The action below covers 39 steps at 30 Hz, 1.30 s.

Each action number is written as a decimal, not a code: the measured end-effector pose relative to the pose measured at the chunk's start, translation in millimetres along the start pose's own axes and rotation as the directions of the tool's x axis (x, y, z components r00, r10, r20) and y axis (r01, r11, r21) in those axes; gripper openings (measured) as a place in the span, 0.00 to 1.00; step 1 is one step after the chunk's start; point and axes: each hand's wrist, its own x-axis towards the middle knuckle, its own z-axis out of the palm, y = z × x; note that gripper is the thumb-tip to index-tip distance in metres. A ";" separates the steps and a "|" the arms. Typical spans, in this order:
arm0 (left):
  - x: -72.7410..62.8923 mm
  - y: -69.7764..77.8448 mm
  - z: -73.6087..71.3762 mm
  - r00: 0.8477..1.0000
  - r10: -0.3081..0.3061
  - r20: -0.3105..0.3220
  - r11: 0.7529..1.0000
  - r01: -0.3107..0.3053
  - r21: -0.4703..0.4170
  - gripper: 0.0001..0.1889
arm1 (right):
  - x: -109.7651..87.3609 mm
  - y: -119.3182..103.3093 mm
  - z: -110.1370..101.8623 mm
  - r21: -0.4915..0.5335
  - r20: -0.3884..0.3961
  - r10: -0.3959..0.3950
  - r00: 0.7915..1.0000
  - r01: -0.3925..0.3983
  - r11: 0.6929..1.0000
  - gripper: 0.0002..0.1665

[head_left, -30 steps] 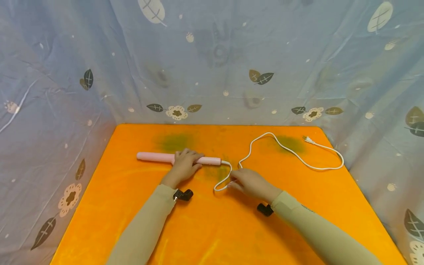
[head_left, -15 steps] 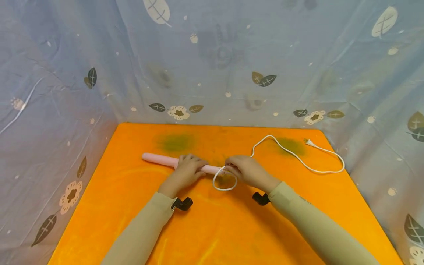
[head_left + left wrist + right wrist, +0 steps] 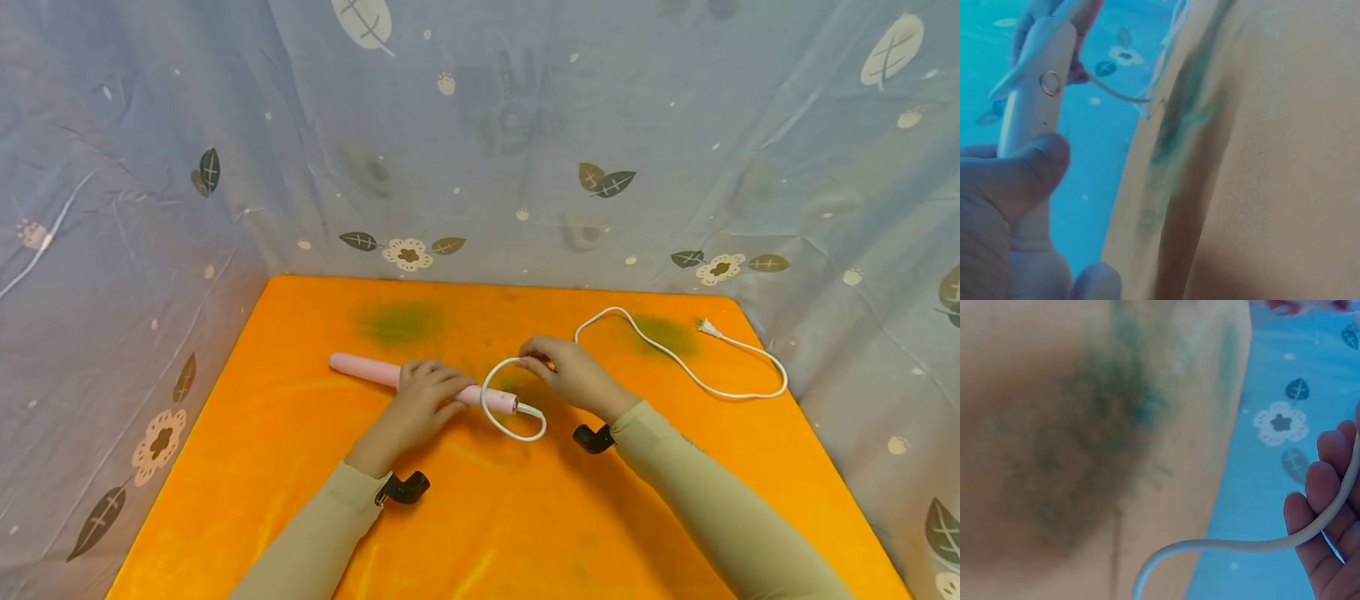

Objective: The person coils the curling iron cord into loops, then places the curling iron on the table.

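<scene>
A pink hair styling iron (image 3: 365, 369) lies slanted across the table, its cord end toward the right. My left hand (image 3: 427, 396) grips it around the middle. In the left wrist view the thumb (image 3: 1044, 159) presses along the handle, below a round button (image 3: 1050, 83). To the right, my right hand (image 3: 573, 375) pinches the white cord (image 3: 1260, 544), raised above the table. A loop of that cord passes over the iron's handle end. In the right wrist view the cord runs across the curled fingers (image 3: 1319, 484).
The orange table (image 3: 300, 467) has greenish smudges. At the far right the cord curves round to a two-pin plug (image 3: 708, 328). A grey-blue patterned curtain (image 3: 487, 192) stands behind and on both sides.
My right hand has lifted the cord and brought it up over the handle end, forming a loop. The iron has shifted right and tilted, its cord end nearer me.
</scene>
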 end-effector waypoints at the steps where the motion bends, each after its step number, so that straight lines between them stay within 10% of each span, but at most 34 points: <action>1: 0.1 0.3 -0.6 1.000 0.008 -0.026 1.000 -0.008 -0.002 0.17 | -0.5 3.6 2.3 0.008 -0.001 0.012 1.000 -0.012 1.000 0.04; 11: 7.0 0.0 -6.5 0.950 0.052 -0.307 0.995 -0.076 -0.066 0.21 | -8.7 20.3 30.4 0.048 0.016 0.013 1.000 -0.014 0.999 0.07; 16: 14.9 2.7 -6.6 0.923 0.006 -0.385 0.996 -0.041 -0.084 0.23 | -21.0 12.3 43.1 -0.125 -0.007 -0.106 0.994 0.104 0.987 0.06; 24: 25.5 -0.5 -0.4 0.921 -0.064 -0.384 0.997 0.044 -0.061 0.24 | -38.5 -1.9 51.7 -0.408 -0.079 -0.431 0.899 0.365 0.837 0.15; 39: 23.6 -10.8 14.3 0.959 -0.127 -0.253 0.989 0.142 0.041 0.21 | -41.8 -16.2 46.5 -0.496 -0.036 -0.469 0.882 0.392 0.775 0.06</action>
